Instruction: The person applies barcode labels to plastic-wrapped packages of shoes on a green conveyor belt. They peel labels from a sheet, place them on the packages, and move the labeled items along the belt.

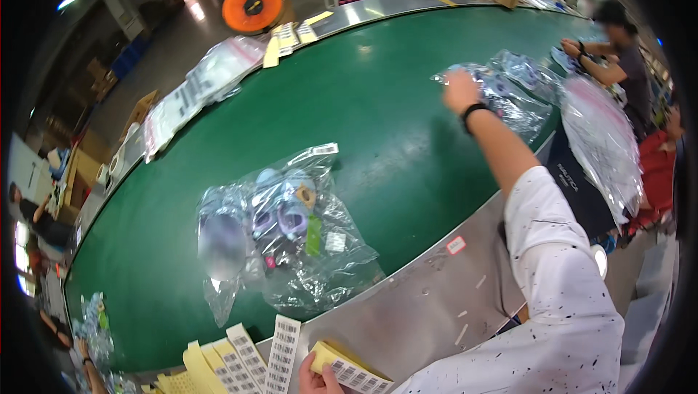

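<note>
My left hand (320,378), at the lower edge, pinches a yellow-backed sheet of barcode labels (355,374). My right arm reaches far out to the right. My right hand (462,92), with a black band on the wrist, is closed on the edge of a clear plastic bag (520,114) with light-blue shoes in it; its fingertips are partly hidden. Nearer me on the green belt lie clear bags of light-blue clog-like shoes (291,216), one with a green tag (313,235) and a barcode label (323,149) at its top corner.
More label sheets (282,350) lie along the near metal edge. A stack of flat plastic bags (196,89) and an orange reel (252,6) are across the belt. Another person (622,59) works at the right, beside hanging clear plastic (600,147). Another person's hand (83,349) is lower left.
</note>
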Demonstrator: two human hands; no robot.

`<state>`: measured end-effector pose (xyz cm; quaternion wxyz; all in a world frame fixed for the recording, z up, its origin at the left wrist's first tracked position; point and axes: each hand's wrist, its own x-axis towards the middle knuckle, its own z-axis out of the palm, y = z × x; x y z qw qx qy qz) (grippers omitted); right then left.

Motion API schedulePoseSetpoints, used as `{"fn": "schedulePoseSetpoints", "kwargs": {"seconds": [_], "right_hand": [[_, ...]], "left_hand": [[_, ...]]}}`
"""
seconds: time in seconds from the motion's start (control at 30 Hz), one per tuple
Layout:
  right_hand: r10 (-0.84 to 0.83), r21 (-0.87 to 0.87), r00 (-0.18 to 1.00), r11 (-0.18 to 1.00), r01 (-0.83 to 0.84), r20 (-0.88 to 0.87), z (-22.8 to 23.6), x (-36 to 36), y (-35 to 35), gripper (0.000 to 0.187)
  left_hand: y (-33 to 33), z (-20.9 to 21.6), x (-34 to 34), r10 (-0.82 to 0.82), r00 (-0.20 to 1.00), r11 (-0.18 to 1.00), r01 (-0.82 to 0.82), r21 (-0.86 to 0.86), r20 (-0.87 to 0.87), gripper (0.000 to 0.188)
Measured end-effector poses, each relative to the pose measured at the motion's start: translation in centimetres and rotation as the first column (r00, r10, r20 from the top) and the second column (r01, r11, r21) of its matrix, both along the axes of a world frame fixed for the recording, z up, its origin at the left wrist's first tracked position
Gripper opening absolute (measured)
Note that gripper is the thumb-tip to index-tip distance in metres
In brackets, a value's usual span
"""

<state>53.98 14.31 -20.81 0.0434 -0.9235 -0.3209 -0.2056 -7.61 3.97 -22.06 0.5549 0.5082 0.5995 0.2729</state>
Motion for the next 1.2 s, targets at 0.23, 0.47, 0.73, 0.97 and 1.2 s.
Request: {"fn": "schedulePoseSetpoints", "kwargs": {"seconds": [0.23,0.47,0.73,0.97,1.2], "right_hand": [[-0.174,-0.146,0.984,0.975,0.165,-0.047,-3.3,6.1,-8.1,0.02],[0.439,0.382,0.895,0.844,-0.377,-0.086,-3.4,-3.8,-0.1,0.011],[0.824,0.503,0.557,0.525,-0.686,-0.102,-0.9,-20.6,1.7,0.018],[0.739,0.534,0.317,0.658,-0.531,-0.595,0.4,-23.4,4.7,0.04],[0.822,0.357,0.521,0.57,-0.74,-0.231,-2.4,-22.8,8.4,0.037]], "left_hand": [[0.0,-1.8,-0.3,-0.015,0.994,0.984,-0.005,0.177,0.112,0.033],[0.0,-2.1,0.1,-0.009,0.99,0.971,-0.025,0.239,0.141,0.03],[-0.1,-1.3,0.5,0.0,0.978,0.971,-0.05,0.235,0.21,0.029],[-0.1,-1.2,0.5,-0.055,0.981,0.976,0.013,0.217,0.188,0.03],[0.1,3.6,1.5,-0.496,0.856,0.841,0.515,0.163,-0.144,0.052]]}}
